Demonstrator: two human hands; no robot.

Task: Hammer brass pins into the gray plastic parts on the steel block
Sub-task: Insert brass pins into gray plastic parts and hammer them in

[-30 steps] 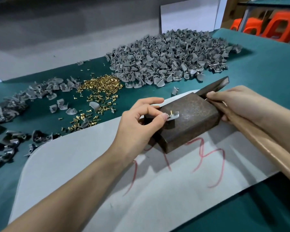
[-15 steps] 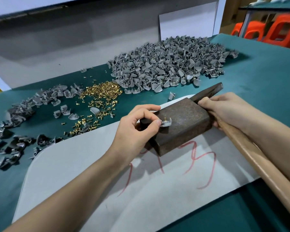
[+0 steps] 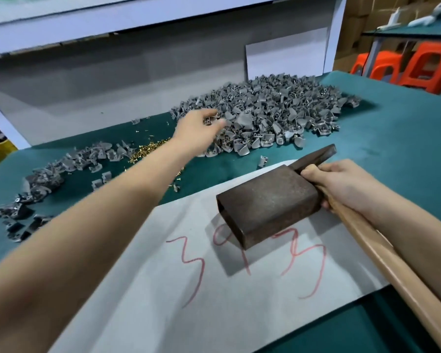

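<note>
Left hand (image 3: 201, 127) is reaching far out over the near-left edge of the big pile of gray plastic parts (image 3: 278, 110). The fingers are motion-blurred. A small gray piece shows right at the fingertips, but I cannot tell whether it is pinched or the fingers are spread.

Right hand (image 3: 341, 184) is wrapped tight around the hammer (image 3: 316, 157), high on the wooden handle just under the head. The head rests low against the far right edge of the steel block (image 3: 262, 202).

The block's top is bare, with no part and no pin on it. The block sits on a white sheet (image 3: 163, 289) with red scribbles, on the green mat (image 3: 405, 138). The brass pins (image 3: 148, 152) lie in a loose heap beyond the left forearm, partly hidden by it. A smaller heap of gray parts (image 3: 51, 179) is at the far left, and one stray part (image 3: 262, 160) lies just beyond the sheet.

Judged step: between pieces, nothing staged for a strike.

Risks:
- The left forearm crosses low over the pin heap, so pulling back could sweep pins across the mat.
- The parts in the pile interlock, so a quick grab may drag out several or scatter them.
- The block sits on a paper sheet only, so a nudge from the hammer head could slide it.
- Tiny pins are held near the fingertips, so an off-centre blow could hit the fingers or bend the pin.
</note>
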